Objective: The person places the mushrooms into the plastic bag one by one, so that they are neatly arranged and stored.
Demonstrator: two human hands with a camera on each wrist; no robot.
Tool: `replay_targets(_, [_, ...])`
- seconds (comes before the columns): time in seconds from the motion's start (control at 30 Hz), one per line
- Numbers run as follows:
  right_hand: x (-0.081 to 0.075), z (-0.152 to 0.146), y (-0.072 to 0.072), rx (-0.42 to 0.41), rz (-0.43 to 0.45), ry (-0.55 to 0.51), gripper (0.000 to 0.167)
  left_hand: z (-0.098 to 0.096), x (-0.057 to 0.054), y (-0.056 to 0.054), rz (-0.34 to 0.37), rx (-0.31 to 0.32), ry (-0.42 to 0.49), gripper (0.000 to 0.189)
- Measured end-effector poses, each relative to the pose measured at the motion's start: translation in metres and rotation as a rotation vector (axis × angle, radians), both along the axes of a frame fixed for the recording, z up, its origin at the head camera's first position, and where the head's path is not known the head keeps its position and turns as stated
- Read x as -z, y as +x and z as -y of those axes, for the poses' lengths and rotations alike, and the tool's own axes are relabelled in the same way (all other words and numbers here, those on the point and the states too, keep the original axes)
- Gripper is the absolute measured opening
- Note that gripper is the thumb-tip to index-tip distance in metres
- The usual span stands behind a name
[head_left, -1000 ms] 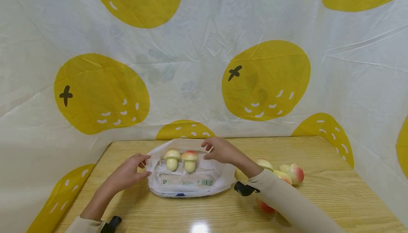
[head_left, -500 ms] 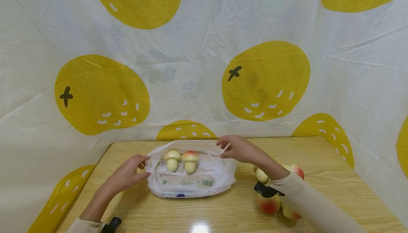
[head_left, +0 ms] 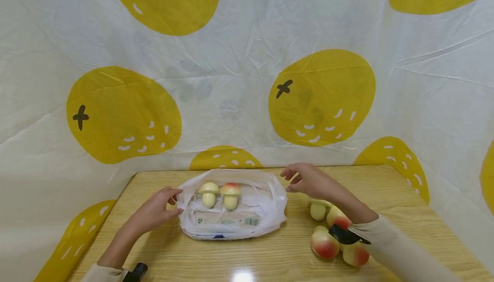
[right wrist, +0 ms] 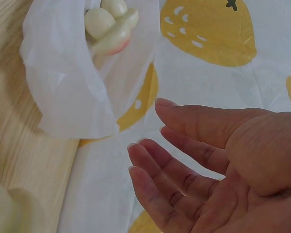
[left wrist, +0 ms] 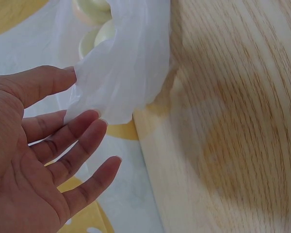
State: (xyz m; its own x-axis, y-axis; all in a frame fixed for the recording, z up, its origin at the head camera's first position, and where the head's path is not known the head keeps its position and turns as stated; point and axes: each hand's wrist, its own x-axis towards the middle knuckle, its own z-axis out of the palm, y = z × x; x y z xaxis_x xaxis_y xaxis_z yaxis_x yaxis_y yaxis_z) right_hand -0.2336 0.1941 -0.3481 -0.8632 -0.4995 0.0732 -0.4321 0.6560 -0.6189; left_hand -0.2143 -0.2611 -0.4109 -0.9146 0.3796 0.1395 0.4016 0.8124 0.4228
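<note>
A white plastic bag (head_left: 278,213) lies on the table with its mouth spread wide. Inside it are two toy mushrooms, one with a pale yellow cap (head_left: 209,187) and one with a red-tinged cap (head_left: 230,189). At the bag's left rim is my left hand (head_left: 156,209), thumb and fingers apart; in the left wrist view the thumb tip (left wrist: 70,73) and some fingertips meet the plastic. My right hand (head_left: 308,181) hovers just off the bag's right rim, fingers loosely bent around nothing, and the right wrist view shows a gap between its fingertips and the bag.
Several more red-and-yellow toy mushrooms (head_left: 325,245) lie on the right of the wooden table (head_left: 270,260), partly hidden beneath my right forearm and its black wrist strap (head_left: 345,235). A white cloth with yellow fruit prints (head_left: 231,115) rises behind the table's back edge and at both sides.
My right hand has moved right, from above the bag's inside to beyond its right rim. More of the mushrooms on the right now show. The left hand has stayed in place.
</note>
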Motion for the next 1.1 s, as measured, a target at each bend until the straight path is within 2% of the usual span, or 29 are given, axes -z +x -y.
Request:
replay_targets(0.33, [0.003, -0.03, 0.003, 0.026, 0.003, 0.007, 0.034, -0.001, -0.001, 0.0, -0.007, 0.0, 0.002, 0.054])
replay_targets(0.53, [0.011, -0.046, 0.004, 0.042, 0.022, -0.007, 0.034, 0.0, 0.0, 0.0, -0.008, 0.001, 0.005, 0.053])
replay_targets(0.7, [0.02, -0.058, 0.006, 0.055, 0.032, -0.013, 0.038, 0.002, 0.002, -0.002, -0.01, -0.005, 0.0, 0.054])
replay_targets(0.93, [0.029, -0.071, 0.012, 0.077, 0.045, -0.011, 0.053, 0.002, 0.0, 0.0, 0.008, -0.003, 0.013, 0.054])
replay_targets(1.1, [0.031, -0.077, 0.014, 0.107, 0.067, 0.014, 0.054, 0.002, 0.0, 0.0, 0.008, -0.008, 0.014, 0.053])
